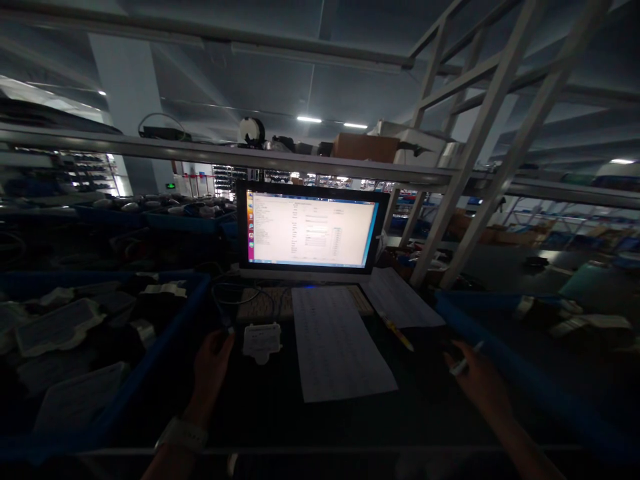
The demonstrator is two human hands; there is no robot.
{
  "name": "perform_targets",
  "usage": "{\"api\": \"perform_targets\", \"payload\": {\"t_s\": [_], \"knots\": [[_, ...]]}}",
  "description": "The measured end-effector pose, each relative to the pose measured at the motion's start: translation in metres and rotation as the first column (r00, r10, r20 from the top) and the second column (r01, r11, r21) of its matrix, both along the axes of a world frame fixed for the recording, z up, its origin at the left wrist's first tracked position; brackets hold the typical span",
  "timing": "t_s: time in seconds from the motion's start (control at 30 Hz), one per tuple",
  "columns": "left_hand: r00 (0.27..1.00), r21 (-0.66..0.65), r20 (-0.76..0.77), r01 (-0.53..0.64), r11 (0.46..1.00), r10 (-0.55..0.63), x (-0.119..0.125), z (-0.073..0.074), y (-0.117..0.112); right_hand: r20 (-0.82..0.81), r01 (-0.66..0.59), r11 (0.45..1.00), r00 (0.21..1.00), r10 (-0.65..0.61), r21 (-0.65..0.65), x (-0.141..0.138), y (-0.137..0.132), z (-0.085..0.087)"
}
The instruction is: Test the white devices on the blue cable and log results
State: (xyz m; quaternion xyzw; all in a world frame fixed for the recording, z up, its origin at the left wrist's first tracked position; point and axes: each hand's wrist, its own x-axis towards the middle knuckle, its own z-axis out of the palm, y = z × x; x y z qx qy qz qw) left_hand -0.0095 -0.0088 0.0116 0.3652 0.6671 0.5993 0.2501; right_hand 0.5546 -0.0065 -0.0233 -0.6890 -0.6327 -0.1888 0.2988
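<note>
My left hand (213, 363) is low on the dark bench, its fingers curled around the end of a dark cable (223, 319) that runs back toward the monitor. A small white packet (261, 341) lies just right of that hand. My right hand (477, 381) is closed on a thin white pen (465, 363), beside the rim of the right blue bin (505, 363). Between my hands lies a long printed sheet (335, 347). A wristband shows on my left wrist.
A lit monitor (310, 230) stands at the back, with a keyboard (273, 303) below it. A second sheet (400, 300) and a yellow pencil (397, 331) lie to the right. The left blue bin (185, 300) holds several wrapped packets. White rack struts (475, 167) rise at right.
</note>
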Motion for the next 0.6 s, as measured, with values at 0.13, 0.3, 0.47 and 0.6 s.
{"api": "perform_targets", "payload": {"t_s": [0.13,0.3,0.47,0.6], "knots": [[1.0,-0.024,-0.006,-0.023,0.999,0.023,0.0,0.0,0.001,0.021,0.009,1.0,1.0,-0.009,0.01,0.001,0.001,-0.004],[1.0,0.011,-0.007,-0.005,1.0,0.005,-0.001,-0.003,0.004,0.03,0.03,1.0,0.999,-0.03,0.008,0.002,0.001,-0.004],[1.0,0.034,-0.027,-0.002,0.999,0.003,-0.002,-0.007,0.006,-0.099,0.007,0.996,0.995,0.002,0.092,-0.011,-0.007,0.01],[1.0,0.056,-0.021,0.002,0.998,-0.001,-0.001,-0.011,0.008,-0.379,0.12,0.977,0.924,-0.046,0.174,-0.047,-0.014,0.024]]}}
